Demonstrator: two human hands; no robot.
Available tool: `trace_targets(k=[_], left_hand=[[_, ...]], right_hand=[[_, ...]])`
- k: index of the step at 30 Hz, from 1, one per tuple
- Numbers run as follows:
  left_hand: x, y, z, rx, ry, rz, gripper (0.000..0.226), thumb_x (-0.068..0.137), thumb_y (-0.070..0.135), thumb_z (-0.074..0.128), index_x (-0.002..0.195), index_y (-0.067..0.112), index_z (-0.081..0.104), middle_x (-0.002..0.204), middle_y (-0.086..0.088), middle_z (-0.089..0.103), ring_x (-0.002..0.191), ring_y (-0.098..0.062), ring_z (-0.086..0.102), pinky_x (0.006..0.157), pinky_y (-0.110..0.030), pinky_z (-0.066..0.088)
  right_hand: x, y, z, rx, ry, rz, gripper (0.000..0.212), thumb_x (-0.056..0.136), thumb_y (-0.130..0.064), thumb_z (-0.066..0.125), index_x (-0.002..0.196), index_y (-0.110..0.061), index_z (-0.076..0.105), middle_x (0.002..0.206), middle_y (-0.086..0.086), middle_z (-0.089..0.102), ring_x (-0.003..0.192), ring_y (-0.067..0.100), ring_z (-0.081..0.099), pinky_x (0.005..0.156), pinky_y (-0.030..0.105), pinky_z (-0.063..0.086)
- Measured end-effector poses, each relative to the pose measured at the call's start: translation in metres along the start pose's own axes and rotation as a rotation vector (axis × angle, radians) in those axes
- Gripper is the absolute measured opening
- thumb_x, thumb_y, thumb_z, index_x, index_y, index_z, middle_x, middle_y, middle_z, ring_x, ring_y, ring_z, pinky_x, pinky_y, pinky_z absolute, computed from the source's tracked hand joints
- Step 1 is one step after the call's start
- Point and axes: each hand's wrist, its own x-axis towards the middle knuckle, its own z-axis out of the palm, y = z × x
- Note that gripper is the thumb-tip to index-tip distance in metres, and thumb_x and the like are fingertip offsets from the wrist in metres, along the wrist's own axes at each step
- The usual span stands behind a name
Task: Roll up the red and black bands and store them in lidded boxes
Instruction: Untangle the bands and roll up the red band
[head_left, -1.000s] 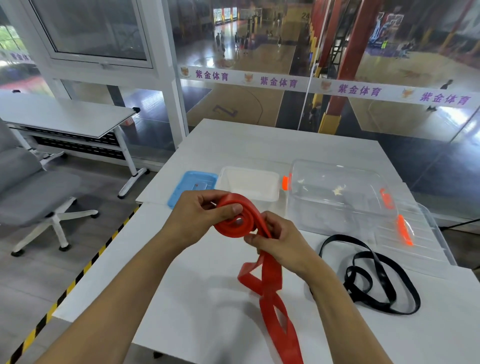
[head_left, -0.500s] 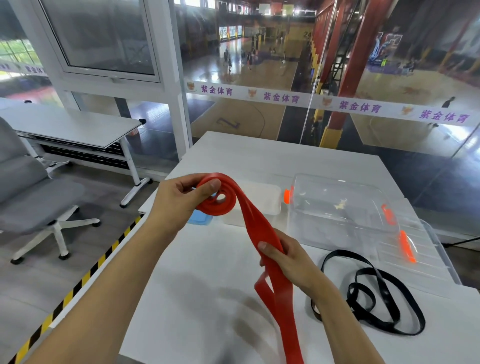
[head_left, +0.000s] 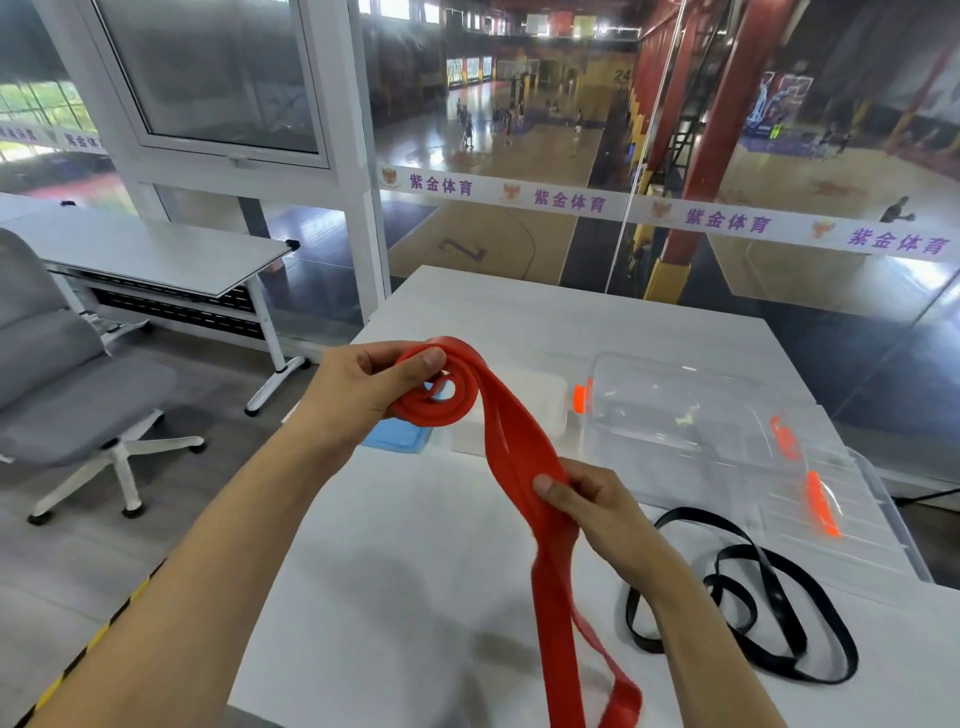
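A white bench (head_left: 415, 571) carries everything. On it, the clear lidded box (head_left: 691, 415) with orange clasps stands toward the far right; just left of that box sit a white box (head_left: 540, 415) and a blue lid (head_left: 395, 441). Nearer than the box, the black band (head_left: 769, 623) lies in loose loops.

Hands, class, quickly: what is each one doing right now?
Left hand: closed, thumb and fingers holding the rolled part of the red band.
Right hand: closed, pinching the band's loose length lower down.
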Motion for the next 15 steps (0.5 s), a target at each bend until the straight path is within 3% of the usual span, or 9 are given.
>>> trace_targets(k=[2,4,7,9,10,11,13,15], left_hand=[[-0.0018,0.0012,0.0018,0.011,-0.026,0.003,0.034,0.065,0.051,0.07,0.091,0.03,0.076,0.085,0.006,0.081,0.084,-0.013,0.076,0.072,-0.019,0.06],[-0.0021,0.0013,0.0029,0.053,-0.04,0.014,0.035,0.067,0.052,0.07,0.094,0.031,0.077,0.088,0.007,0.08,0.087,-0.014,0.076,0.076,-0.021,0.061],[-0.003,0.0034,0.0014,0.089,-0.032,0.007,0.029,0.068,0.051,0.07,0.091,0.035,0.075,0.084,0.014,0.079,0.084,-0.01,0.075,0.071,-0.017,0.059],[-0.0035,0.005,-0.0001,0.098,-0.031,0.01,0.026,0.069,0.049,0.07,0.09,0.035,0.075,0.082,0.015,0.079,0.082,-0.008,0.075,0.067,-0.015,0.058],[-0.004,0.0058,-0.0005,0.1,-0.033,0.016,0.026,0.07,0.048,0.07,0.091,0.034,0.076,0.082,0.015,0.079,0.082,-0.007,0.075,0.065,-0.015,0.058],[-0.0045,0.0067,-0.0003,0.102,-0.036,0.023,0.025,0.071,0.047,0.071,0.091,0.033,0.076,0.082,0.015,0.079,0.081,-0.006,0.075,0.064,-0.014,0.057],[-0.0061,0.0079,0.0006,0.109,-0.047,0.023,0.023,0.071,0.046,0.07,0.09,0.034,0.075,0.079,0.018,0.078,0.08,-0.001,0.075,0.062,-0.012,0.056],[-0.0066,0.0092,0.0035,0.104,-0.054,0.019,0.024,0.071,0.048,0.069,0.089,0.035,0.074,0.079,0.018,0.078,0.081,-0.002,0.075,0.063,-0.012,0.057]], right_hand=[[0.0001,0.0006,0.0026,-0.036,-0.054,0.025,0.006,0.096,-0.03,0.076,0.101,-0.026,0.075,0.086,0.004,0.077,0.083,0.027,0.078,0.079,0.043,0.064],[0.0023,0.0001,0.007,-0.144,0.018,-0.02,0.015,0.097,-0.024,0.074,0.105,-0.036,0.07,0.089,0.001,0.077,0.082,0.022,0.077,0.08,0.046,0.064],[0.0054,-0.0015,0.0082,-0.477,0.111,-0.093,0.042,0.101,-0.022,0.059,0.13,-0.051,0.055,0.092,-0.012,0.073,0.079,0.01,0.069,0.077,0.034,0.056],[0.0051,-0.0013,0.0072,-0.655,0.22,-0.15,0.068,0.099,-0.009,0.052,0.156,-0.044,0.039,0.134,-0.006,0.066,0.117,0.015,0.064,0.101,0.033,0.05],[0.0046,-0.0023,0.0062,-0.682,0.292,-0.188,0.076,0.098,-0.001,0.05,0.162,-0.038,0.03,0.154,-0.002,0.052,0.138,0.018,0.052,0.116,0.035,0.042],[0.0043,-0.0026,0.005,-0.68,0.355,-0.246,0.081,0.097,0.006,0.048,0.164,-0.035,0.026,0.161,0.0,0.043,0.147,0.02,0.042,0.123,0.037,0.035],[0.0068,-0.0003,0.0035,-0.612,0.432,-0.332,0.08,0.096,0.011,0.045,0.162,-0.033,0.032,0.145,0.002,0.052,0.131,0.023,0.052,0.114,0.04,0.044],[0.0097,0.0026,0.0055,-0.546,0.476,-0.33,0.069,0.097,0.001,0.046,0.156,-0.035,0.041,0.12,-0.002,0.052,0.104,0.017,0.056,0.097,0.042,0.052]])
